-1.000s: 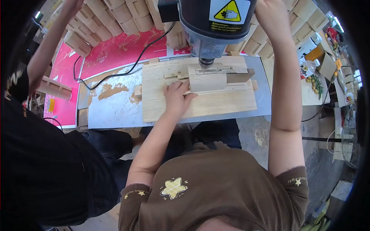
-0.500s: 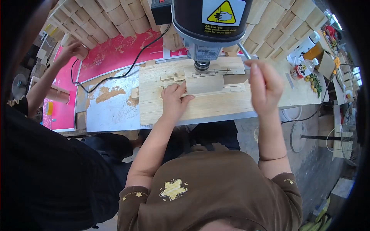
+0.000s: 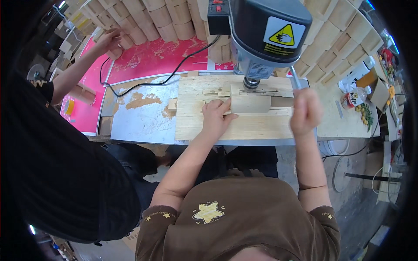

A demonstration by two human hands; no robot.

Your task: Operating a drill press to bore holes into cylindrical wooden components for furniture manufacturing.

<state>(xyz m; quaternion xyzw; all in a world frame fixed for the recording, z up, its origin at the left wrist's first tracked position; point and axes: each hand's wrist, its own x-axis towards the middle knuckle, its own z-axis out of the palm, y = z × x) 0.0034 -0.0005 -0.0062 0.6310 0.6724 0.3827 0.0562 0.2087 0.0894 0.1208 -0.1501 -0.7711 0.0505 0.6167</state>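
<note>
Under the black-and-grey drill press (image 3: pixel 265 39), a pale curved wooden piece (image 3: pixel 250 104) lies on a wooden jig board (image 3: pixel 196 129). My left hand (image 3: pixel 216 116) holds the piece at its left end, with the thumb along the near edge. My right hand (image 3: pixel 306 112), slightly blurred, is closed in a fist around the press's lever handle (image 3: pixel 295 78). The drill chuck (image 3: pixel 251 82) stands over the far part of the piece. Whether the bit touches the wood cannot be seen.
Stacked wooden pieces (image 3: pixel 176 19) line the back. At left a co-worker's hand (image 3: pixel 109 41) is by wooden cylinders on a pink sheet (image 3: pixel 146 58). A black cable (image 3: pixel 163 82) crosses the bench. A plastic bottle (image 3: pixel 355 99) and small fruits with leaves (image 3: pixel 365 115) lie at right.
The whole view has shifted, so the press and bench sit further right. My right hand has come down and nearer the press with the lever. The co-worker's hand has risen a little.
</note>
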